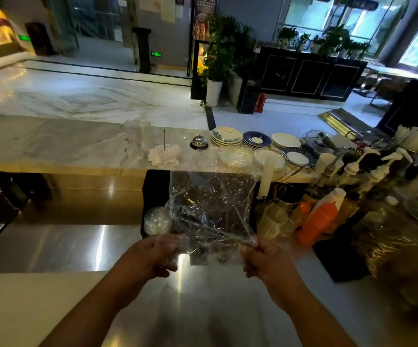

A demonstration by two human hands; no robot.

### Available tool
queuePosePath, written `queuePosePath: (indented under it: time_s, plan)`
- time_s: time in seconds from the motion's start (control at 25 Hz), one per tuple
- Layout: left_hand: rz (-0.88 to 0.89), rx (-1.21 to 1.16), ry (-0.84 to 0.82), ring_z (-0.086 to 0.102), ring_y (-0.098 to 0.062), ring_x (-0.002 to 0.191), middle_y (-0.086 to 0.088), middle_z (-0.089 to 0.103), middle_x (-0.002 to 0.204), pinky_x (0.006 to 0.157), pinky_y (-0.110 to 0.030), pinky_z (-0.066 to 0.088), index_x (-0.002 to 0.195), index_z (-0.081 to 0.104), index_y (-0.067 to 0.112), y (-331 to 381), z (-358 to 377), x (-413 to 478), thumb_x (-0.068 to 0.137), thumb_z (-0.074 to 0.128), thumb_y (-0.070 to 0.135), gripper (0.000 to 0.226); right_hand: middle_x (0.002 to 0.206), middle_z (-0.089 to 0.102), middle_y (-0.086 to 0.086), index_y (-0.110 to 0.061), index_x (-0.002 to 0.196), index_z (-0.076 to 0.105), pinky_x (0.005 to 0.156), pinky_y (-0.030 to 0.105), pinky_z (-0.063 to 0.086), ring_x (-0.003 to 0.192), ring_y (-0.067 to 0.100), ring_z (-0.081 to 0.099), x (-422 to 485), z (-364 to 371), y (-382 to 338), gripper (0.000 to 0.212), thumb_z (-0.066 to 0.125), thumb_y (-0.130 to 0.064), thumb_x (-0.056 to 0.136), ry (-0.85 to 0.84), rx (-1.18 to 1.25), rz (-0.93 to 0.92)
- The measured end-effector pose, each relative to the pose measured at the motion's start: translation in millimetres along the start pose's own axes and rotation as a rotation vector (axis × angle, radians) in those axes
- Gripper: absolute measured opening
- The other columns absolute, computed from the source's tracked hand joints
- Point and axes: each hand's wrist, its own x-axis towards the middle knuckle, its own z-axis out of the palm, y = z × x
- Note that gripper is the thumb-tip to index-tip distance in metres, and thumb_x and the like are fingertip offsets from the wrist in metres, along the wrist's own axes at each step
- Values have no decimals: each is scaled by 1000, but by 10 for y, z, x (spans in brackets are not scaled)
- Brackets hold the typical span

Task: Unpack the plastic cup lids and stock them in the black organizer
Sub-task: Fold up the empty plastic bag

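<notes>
A clear, crinkled plastic bag (211, 209) is held up over the steel counter, its open end pointing up. My left hand (153, 256) grips its lower left corner and my right hand (263, 259) pinches its lower right corner. Behind the bag stands the black organizer (154, 189), mostly hidden by the plastic. A stack of clear plastic lids (156, 220) sits in the organizer's left slot. I cannot tell whether any lids are inside the bag.
An orange squeeze bottle (317, 222), cups and pump bottles (378, 169) crowd the right side. Stacked plates (226, 136), a service bell (199, 142), clear cups (137, 136) and a receipt spike sit on the marble ledge behind. Bare steel counter (77, 244) lies to the left.
</notes>
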Motion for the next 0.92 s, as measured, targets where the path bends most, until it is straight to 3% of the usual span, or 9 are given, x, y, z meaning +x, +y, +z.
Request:
queuePosePath:
  time_s: [0.12,0.28,0.36,0.44,0.52,0.6,0.72,0.84,0.92]
  plan:
    - [60,355,260,67,-5,60,5,81,83,62,-28,53,85,81,37,-51,312,-176,91,73,37,10,61,61,7,1,94,69,63,37,50,58,20,56,-121,-353,95,17,72,-16,90,-21,-19,-21]
    - [91,418,436,65,-17,74,-10,77,86,71,-36,51,81,77,19,-295,693,-471,89,76,42,24,63,61,5,-2,84,69,63,34,50,60,20,56,-346,-867,313,13,73,-13,89,-73,3,-34]
    - [56,355,393,71,-21,88,-9,79,95,79,-38,52,87,76,14,-425,897,-621,85,81,42,29,69,63,6,-7,80,68,66,34,50,67,20,59,-474,-1069,431,10,71,-8,90,-119,-9,-34]
    - [-46,87,236,73,-23,112,2,81,114,95,-42,54,103,78,18,-489,1009,-735,77,81,50,42,78,69,6,-14,79,69,71,32,55,75,20,64,-588,-1195,485,16,68,-1,90,-187,-9,-31]
    - [-202,-191,91,71,-26,121,-1,78,125,106,-49,50,121,74,21,-490,1063,-796,87,67,58,51,90,76,9,-15,78,69,77,34,59,82,22,70,-712,-1282,472,21,67,2,89,-252,-10,4]
    - [-281,-252,87,75,-29,112,-10,77,126,99,-47,54,126,70,16,-488,1130,-755,94,62,48,45,100,77,13,-20,75,68,81,38,57,87,22,72,-806,-1347,453,26,67,3,88,-303,-22,36]
    - [-181,-142,190,76,-23,87,-17,78,121,79,-37,55,119,71,8,-444,1254,-643,94,69,27,32,108,77,6,-18,90,71,86,37,53,95,17,71,-912,-1448,397,9,75,-12,85,-343,-130,75]
    - [-61,-93,141,78,-23,85,-15,80,115,81,-37,56,115,73,10,-320,1248,-557,95,70,24,25,115,74,-2,-29,116,67,97,36,54,106,12,70,-914,-1492,299,42,81,-43,79,-280,-118,136]
    - [-16,-22,93,79,-22,87,-12,81,111,83,-38,57,108,77,15,-196,1220,-537,96,70,25,17,116,74,-1,-32,118,66,98,40,55,109,15,69,-877,-1378,176,45,77,-47,78,-224,-55,108]
